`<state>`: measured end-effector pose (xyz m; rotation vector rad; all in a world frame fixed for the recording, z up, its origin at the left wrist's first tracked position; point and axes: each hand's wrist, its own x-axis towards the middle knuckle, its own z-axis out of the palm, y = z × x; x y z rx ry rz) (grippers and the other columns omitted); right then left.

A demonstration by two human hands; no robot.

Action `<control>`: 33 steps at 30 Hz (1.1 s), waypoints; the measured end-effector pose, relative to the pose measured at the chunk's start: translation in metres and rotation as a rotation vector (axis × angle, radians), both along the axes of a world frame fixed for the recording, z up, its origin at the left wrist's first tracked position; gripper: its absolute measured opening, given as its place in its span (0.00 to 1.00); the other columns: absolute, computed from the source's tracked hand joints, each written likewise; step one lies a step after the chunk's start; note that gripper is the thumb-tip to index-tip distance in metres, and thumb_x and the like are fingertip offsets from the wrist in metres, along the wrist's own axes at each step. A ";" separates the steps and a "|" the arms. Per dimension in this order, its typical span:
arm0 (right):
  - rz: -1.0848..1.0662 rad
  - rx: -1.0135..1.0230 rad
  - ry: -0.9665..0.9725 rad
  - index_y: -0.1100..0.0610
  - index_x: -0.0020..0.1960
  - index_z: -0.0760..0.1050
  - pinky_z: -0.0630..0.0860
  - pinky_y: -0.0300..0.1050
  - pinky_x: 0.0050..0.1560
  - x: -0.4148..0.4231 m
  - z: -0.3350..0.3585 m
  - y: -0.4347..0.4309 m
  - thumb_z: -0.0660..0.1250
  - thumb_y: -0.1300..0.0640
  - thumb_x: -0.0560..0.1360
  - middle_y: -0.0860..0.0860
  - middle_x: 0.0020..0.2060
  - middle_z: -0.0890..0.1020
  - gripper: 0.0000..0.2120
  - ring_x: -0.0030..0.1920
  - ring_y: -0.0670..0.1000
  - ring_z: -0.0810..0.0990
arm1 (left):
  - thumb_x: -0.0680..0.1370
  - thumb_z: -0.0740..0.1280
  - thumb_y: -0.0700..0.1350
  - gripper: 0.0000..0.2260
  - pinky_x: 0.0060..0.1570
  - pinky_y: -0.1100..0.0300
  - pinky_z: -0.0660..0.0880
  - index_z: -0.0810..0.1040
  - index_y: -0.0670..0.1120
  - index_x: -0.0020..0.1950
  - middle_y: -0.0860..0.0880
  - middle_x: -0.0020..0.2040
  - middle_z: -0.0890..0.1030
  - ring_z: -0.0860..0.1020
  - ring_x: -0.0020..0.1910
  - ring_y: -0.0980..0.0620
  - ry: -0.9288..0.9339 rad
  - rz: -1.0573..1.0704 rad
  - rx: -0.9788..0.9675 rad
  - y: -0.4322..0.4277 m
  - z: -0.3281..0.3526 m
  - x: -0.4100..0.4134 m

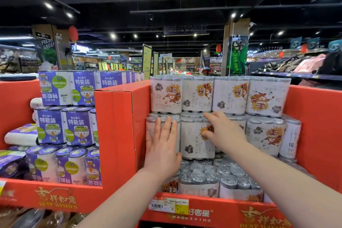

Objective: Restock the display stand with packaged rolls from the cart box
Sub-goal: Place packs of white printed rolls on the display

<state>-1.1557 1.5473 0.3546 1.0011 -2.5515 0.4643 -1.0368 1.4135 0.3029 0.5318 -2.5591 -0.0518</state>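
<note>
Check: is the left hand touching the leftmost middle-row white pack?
Touching. Head view: left hand lies flat, fingers straight, against the front of the pack; no gap.

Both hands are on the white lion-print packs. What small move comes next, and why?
Probably a gentle push to square the middle pack into its row: the right hand rests on its front, the left hand lies flat on the neighbouring pack, steadying it.

Left hand (162, 146) flat against white roll pack (150, 128), right hand (224, 132) touching neighbouring pack (192, 140), red display stand (118, 126)
</note>
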 end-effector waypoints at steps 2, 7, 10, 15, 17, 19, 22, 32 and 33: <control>0.007 -0.037 -0.028 0.48 0.74 0.60 0.73 0.47 0.50 -0.001 -0.002 -0.002 0.62 0.48 0.78 0.47 0.69 0.64 0.26 0.62 0.54 0.74 | 0.80 0.59 0.49 0.37 0.73 0.42 0.37 0.36 0.48 0.78 0.51 0.78 0.33 0.31 0.75 0.46 -0.021 0.007 -0.014 -0.001 0.000 0.000; 0.009 -0.065 -0.049 0.49 0.75 0.58 0.72 0.44 0.46 0.001 -0.005 -0.001 0.62 0.49 0.77 0.48 0.71 0.62 0.28 0.61 0.54 0.74 | 0.80 0.59 0.51 0.36 0.72 0.41 0.37 0.37 0.48 0.78 0.51 0.78 0.34 0.32 0.76 0.45 -0.043 0.028 -0.023 0.002 0.003 0.003; 0.011 -0.065 -0.051 0.49 0.74 0.58 0.71 0.43 0.45 0.003 -0.005 0.002 0.62 0.49 0.77 0.49 0.71 0.61 0.28 0.60 0.54 0.75 | 0.79 0.59 0.52 0.37 0.72 0.40 0.37 0.37 0.48 0.78 0.49 0.78 0.34 0.33 0.76 0.44 -0.051 0.048 -0.031 0.005 0.003 0.003; 0.022 -0.032 -0.057 0.50 0.73 0.59 0.74 0.46 0.49 0.009 -0.004 0.009 0.63 0.49 0.76 0.49 0.71 0.61 0.27 0.62 0.53 0.73 | 0.79 0.60 0.54 0.37 0.73 0.40 0.38 0.39 0.49 0.78 0.48 0.78 0.34 0.33 0.76 0.43 -0.073 0.073 -0.011 0.010 0.008 0.005; 0.039 -0.017 -0.055 0.49 0.74 0.58 0.76 0.47 0.50 0.010 -0.003 0.012 0.63 0.48 0.76 0.48 0.72 0.61 0.29 0.64 0.53 0.73 | 0.79 0.60 0.55 0.37 0.73 0.41 0.39 0.40 0.49 0.78 0.48 0.78 0.34 0.33 0.76 0.43 -0.086 0.083 -0.007 0.013 0.009 0.008; 0.054 -0.005 -0.053 0.49 0.74 0.58 0.76 0.48 0.53 0.010 -0.003 0.015 0.64 0.47 0.75 0.47 0.72 0.62 0.30 0.65 0.52 0.72 | 0.79 0.60 0.55 0.37 0.73 0.41 0.39 0.39 0.49 0.78 0.48 0.78 0.34 0.33 0.76 0.43 -0.104 0.091 -0.006 0.016 0.010 0.010; 0.085 0.037 -0.059 0.48 0.75 0.56 0.76 0.50 0.57 0.010 -0.001 0.015 0.65 0.45 0.76 0.48 0.72 0.62 0.32 0.67 0.53 0.70 | 0.78 0.60 0.56 0.38 0.73 0.40 0.39 0.37 0.49 0.78 0.48 0.78 0.33 0.33 0.76 0.42 -0.141 0.097 0.000 0.019 0.009 0.014; 0.052 -0.019 -0.132 0.52 0.71 0.63 0.74 0.50 0.57 0.005 0.000 -0.004 0.66 0.49 0.76 0.55 0.67 0.65 0.27 0.61 0.60 0.74 | 0.78 0.60 0.55 0.37 0.73 0.39 0.40 0.39 0.48 0.78 0.48 0.78 0.33 0.35 0.77 0.43 -0.194 0.106 0.009 0.013 0.009 0.014; 0.064 -0.026 -0.141 0.51 0.72 0.63 0.74 0.50 0.57 0.004 -0.001 -0.003 0.67 0.49 0.75 0.55 0.68 0.64 0.27 0.61 0.59 0.74 | 0.79 0.60 0.55 0.37 0.73 0.39 0.41 0.40 0.48 0.79 0.48 0.78 0.33 0.36 0.77 0.43 -0.198 0.106 0.005 0.013 0.009 0.014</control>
